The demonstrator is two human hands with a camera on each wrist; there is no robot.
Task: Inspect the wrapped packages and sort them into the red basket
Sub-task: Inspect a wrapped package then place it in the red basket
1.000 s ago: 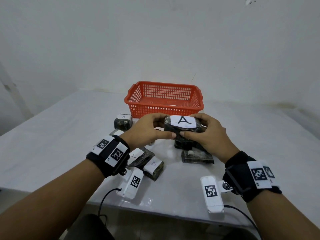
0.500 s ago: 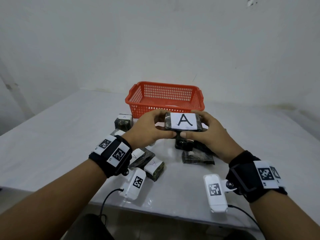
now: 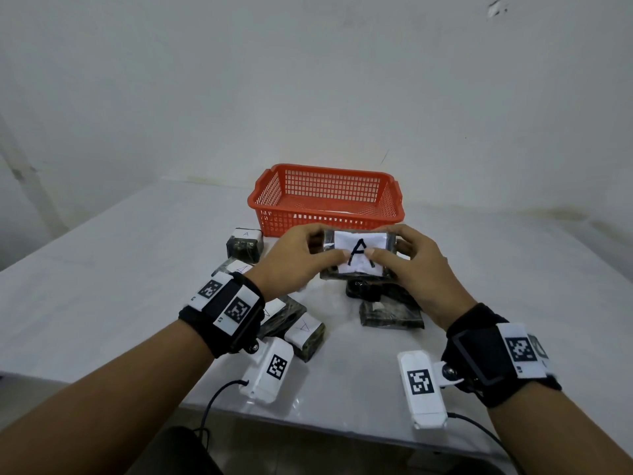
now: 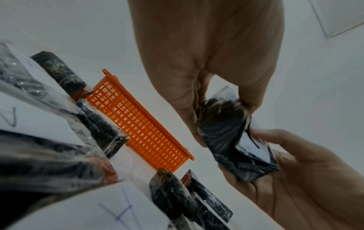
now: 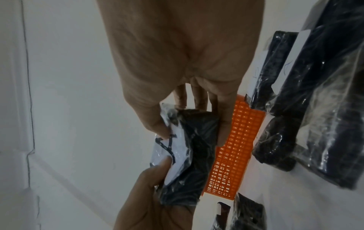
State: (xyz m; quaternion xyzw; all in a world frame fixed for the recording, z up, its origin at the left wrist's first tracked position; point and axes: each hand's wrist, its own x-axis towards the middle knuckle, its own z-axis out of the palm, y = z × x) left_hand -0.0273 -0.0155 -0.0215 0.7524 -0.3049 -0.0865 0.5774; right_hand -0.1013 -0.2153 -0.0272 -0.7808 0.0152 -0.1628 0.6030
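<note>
I hold a dark plastic-wrapped package (image 3: 359, 234) with a white label marked "A" above the table, just in front of the red basket (image 3: 325, 223). My left hand (image 3: 301, 258) grips its left end and my right hand (image 3: 414, 265) its right end, both thumbs pressing on the label. In the left wrist view the left hand (image 4: 197, 77) pinches the package (image 4: 222, 137), with the right hand (image 4: 295, 179) under it. The right wrist view shows the right hand (image 5: 177, 62) on the package (image 5: 199, 155) beside the basket (image 5: 236, 147).
Several more wrapped packages lie on the white table (image 3: 102, 269): one left of the basket (image 3: 245, 246), one near my left wrist (image 3: 305, 334), one under my right hand (image 3: 390, 315). A white wall stands close behind the basket. The table's front edge lies below my wrists.
Both hands have tipped the package so that its "A" label faces me more squarely. My thumbs have slid onto the label. The basket and the other packages have stayed put.
</note>
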